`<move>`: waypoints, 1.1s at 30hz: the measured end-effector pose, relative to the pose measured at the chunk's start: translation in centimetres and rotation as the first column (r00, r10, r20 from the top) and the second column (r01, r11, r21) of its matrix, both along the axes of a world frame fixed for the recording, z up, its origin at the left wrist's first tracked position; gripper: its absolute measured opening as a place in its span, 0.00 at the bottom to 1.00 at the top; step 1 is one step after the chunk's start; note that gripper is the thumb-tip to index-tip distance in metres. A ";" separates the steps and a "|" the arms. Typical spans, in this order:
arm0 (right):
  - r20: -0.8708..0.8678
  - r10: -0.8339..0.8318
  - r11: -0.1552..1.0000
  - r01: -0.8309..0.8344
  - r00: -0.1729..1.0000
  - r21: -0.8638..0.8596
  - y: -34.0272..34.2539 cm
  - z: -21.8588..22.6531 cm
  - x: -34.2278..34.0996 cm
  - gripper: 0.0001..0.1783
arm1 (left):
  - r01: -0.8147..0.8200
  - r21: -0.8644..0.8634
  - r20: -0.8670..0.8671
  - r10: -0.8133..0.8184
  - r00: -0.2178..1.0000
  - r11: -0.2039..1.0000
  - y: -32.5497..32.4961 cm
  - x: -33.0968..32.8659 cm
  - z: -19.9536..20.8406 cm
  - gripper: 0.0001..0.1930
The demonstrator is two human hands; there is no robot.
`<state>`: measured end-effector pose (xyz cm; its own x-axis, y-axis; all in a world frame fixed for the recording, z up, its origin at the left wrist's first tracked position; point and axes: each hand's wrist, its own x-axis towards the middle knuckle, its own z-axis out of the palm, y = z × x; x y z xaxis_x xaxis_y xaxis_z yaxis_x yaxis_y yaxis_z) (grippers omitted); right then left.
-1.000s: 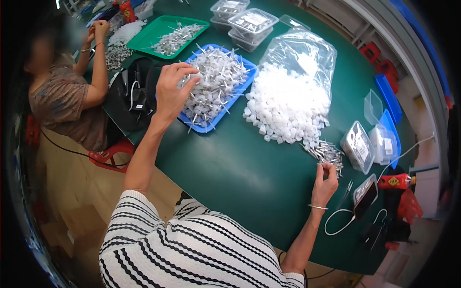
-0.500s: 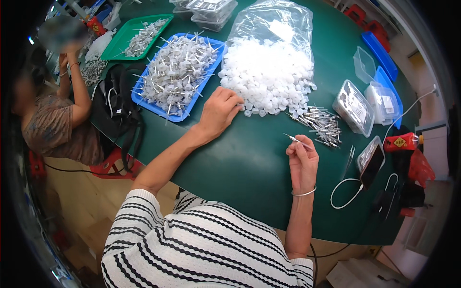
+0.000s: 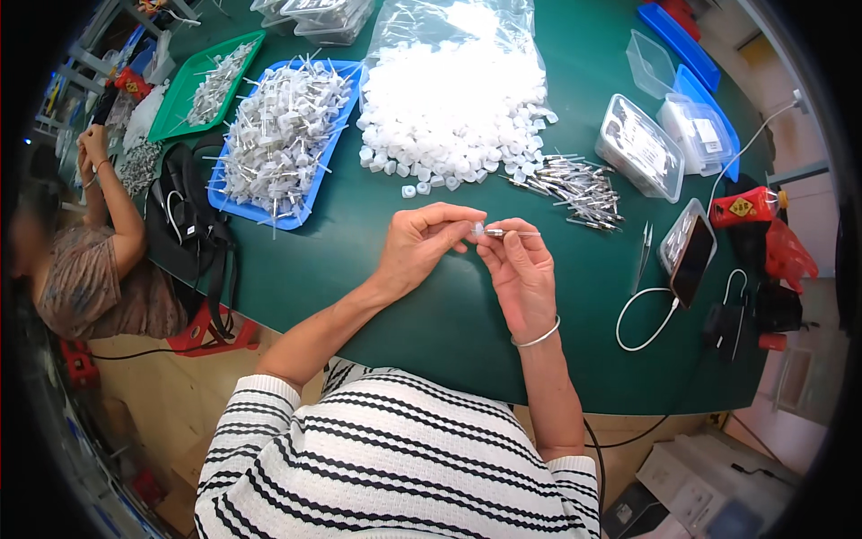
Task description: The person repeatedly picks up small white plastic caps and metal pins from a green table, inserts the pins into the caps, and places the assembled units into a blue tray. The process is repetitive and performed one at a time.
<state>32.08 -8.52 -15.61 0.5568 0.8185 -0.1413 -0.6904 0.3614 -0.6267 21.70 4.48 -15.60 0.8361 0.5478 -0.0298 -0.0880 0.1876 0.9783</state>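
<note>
Between the thumb and forefinger of my left hand (image 3: 417, 247) sits a small translucent white plastic cap (image 3: 477, 231). My right hand (image 3: 523, 278) pinches a slim metal pin (image 3: 496, 233), held level with its tip at the cap. Whether the tip is inside the cap, I cannot tell. Both hands are closed, close together over the green table. Beyond them lies a large heap of loose white caps (image 3: 449, 117), spilling from a clear plastic bag (image 3: 512, 27). To its right is a pile of metal pins (image 3: 579, 190).
A blue tray (image 3: 305, 216) heaped with capped pins stands left, a green tray (image 3: 171, 117) behind it. A black bag (image 3: 193, 216) lies at the table's left edge. Tweezers (image 3: 645, 247), a phone (image 3: 691, 269) and clear boxes (image 3: 642, 148) are right. Another person (image 3: 99, 269) sits left.
My left hand has come away from the heap toward me with a cap. My right hand has moved left and up with the pin, and the two now meet.
</note>
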 end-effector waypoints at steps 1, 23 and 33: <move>-0.002 -0.017 1.000 0.017 1.000 -0.004 0.0 0.0 0.0 0.10 | 0.011 -0.047 0.002 -0.010 1.000 0.999 -0.1 0.0 0.3 0.11; 0.761 -0.229 0.892 0.444 0.606 -0.085 -0.2 0.9 -0.5 0.06 | 0.193 -0.659 0.043 -0.220 0.975 0.727 1.0 -0.4 0.2 0.17; 0.854 -0.161 0.872 0.476 0.495 -0.111 -0.3 1.2 -0.5 0.05 | 0.184 -0.624 0.009 -0.228 0.974 0.760 0.9 -0.4 0.2 0.17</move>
<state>31.59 -8.80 -14.46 0.7682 0.5588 0.3125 0.2860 0.1372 -0.9484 21.34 5.42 -15.42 0.9107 0.2074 -0.3573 0.0810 0.7584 0.6467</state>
